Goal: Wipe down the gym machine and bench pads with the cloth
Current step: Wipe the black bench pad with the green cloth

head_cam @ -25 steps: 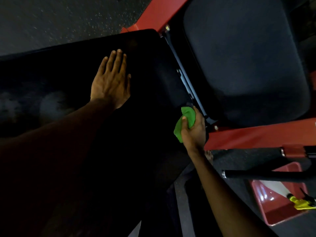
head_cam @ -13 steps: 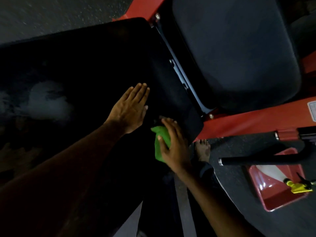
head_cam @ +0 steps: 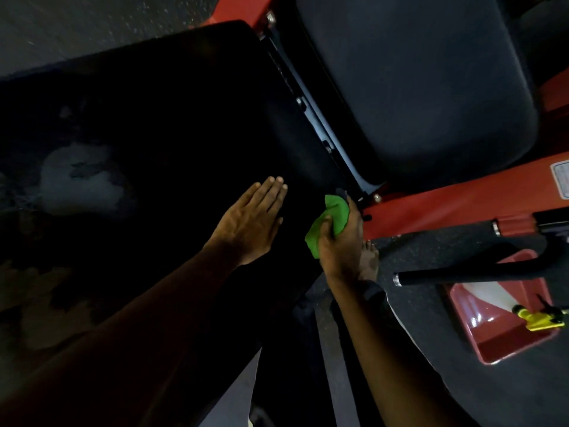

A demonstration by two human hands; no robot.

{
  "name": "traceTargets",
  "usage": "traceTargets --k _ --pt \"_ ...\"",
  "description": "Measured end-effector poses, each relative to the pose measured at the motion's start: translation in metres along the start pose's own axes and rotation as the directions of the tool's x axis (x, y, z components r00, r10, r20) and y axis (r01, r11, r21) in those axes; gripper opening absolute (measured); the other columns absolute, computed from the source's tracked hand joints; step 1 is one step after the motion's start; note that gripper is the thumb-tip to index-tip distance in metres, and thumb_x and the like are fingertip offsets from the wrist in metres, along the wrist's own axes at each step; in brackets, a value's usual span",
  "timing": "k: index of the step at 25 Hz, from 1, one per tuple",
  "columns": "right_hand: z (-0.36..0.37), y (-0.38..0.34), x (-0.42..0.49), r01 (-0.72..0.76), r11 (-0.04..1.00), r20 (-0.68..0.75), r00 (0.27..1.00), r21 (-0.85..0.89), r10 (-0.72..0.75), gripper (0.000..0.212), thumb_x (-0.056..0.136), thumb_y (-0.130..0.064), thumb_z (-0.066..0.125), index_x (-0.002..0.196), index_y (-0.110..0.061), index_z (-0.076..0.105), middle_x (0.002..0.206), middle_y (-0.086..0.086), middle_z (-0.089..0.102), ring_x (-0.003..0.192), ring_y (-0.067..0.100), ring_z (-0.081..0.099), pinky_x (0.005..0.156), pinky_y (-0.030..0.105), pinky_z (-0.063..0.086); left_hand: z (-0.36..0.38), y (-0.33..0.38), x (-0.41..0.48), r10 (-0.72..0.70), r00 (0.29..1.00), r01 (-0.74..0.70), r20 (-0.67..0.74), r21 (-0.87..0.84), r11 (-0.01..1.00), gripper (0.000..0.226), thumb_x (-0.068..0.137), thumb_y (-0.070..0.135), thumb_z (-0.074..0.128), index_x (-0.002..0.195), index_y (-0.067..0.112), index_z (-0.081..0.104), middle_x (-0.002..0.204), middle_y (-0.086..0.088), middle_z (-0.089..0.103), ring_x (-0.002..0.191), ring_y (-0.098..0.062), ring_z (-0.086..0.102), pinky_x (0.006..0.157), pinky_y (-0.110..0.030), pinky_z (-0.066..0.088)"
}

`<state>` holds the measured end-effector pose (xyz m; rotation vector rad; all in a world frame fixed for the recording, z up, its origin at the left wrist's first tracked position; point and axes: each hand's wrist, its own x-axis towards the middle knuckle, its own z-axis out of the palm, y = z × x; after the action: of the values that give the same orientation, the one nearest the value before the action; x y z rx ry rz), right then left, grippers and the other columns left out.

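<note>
seemingly mid-job: r hand (head_cam: 338, 245), fingers curled round the green cloth (head_cam: 332, 218), presses it at the lower-right corner of the long pad (head_cam: 160, 112), l hand (head_cam: 249, 223) lies flat on it w/ fingers straight, and pale smears (head_cam: 80, 183) toward its left end plus the seat pad (head_cam: 415, 87) beyond its right edge prob need wiping yet.

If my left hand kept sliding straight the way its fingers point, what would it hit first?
Likely the grey rail just past the edge of the dark pad that the left hand lies on, though depth is unclear.
</note>
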<state>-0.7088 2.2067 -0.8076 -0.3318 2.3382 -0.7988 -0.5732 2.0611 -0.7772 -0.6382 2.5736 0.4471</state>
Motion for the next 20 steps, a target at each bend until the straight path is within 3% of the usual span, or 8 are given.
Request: traceTargets --k 5,9,11,16,20 --pt "0.001 -0.001 0.031 0.127 0.986 0.026 0.992 -0.103 -0.125 0.050 0.096 -0.030 0.060 0.143 -0.019 0.051 0.141 0.003 0.055 0.131 0.022 0.051 0.107 0.038 0.044 0.004 0.004 0.000 -0.026 0.999 0.025 0.036 0.036 0.999 0.067 0.099 0.037 0.016 0.158 0.003 0.014 0.165 -0.013 0.015 0.154 -0.024 0.011 0.125 -0.041 0.012" --pt "0.000 -0.016 0.086 0.130 0.987 0.091 0.988 -0.092 -0.122 0.047 0.097 -0.032 0.062 0.141 -0.018 0.052 0.137 0.004 0.057 0.124 0.022 0.056 0.095 0.030 0.046 0.004 0.004 0.000 -0.029 0.999 0.028 0.032 0.040 0.999 0.067 0.101 0.039 0.014 0.159 0.005 0.008 0.166 -0.011 0.009 0.154 -0.023 0.006 0.125 -0.040 0.009" --pt "-0.007 -0.009 0.082 0.128 0.990 0.107 0.987 -0.056 -0.122 0.048 0.098 -0.032 0.061 0.143 -0.021 0.049 0.138 0.002 0.055 0.125 0.019 0.055 0.099 0.030 0.046 0.004 0.004 -0.001 -0.028 0.999 0.027 0.030 0.041 0.999 0.067 0.101 0.039 0.014 0.159 0.005 0.007 0.167 -0.011 0.008 0.154 -0.023 0.005 0.126 -0.039 0.007" --pt "-0.012 0.015 0.018 0.042 0.997 0.037 0.999 -0.069 -0.040 0.050 0.097 -0.032 0.055 0.146 -0.024 0.045 0.142 0.000 0.052 0.129 0.018 0.052 0.105 0.046 0.049 0.002 0.004 -0.001 -0.036 0.998 0.033 0.051 0.043 0.999 0.067 0.101 0.039 0.011 0.159 0.006 0.006 0.167 -0.011 0.007 0.154 -0.023 0.004 0.126 -0.039 0.005" --pt "-0.006 0.010 -0.044 0.231 0.962 0.133 0.968 -0.147 -0.212 0.051 0.097 -0.030 0.054 0.147 -0.024 0.043 0.150 -0.001 0.048 0.140 0.020 0.044 0.115 0.039 0.038 0.002 0.004 0.001 -0.047 0.997 0.045 0.055 0.032 0.998 0.068 0.100 0.040 0.009 0.159 0.007 0.004 0.167 -0.010 0.006 0.155 -0.022 0.002 0.126 -0.040 0.004"
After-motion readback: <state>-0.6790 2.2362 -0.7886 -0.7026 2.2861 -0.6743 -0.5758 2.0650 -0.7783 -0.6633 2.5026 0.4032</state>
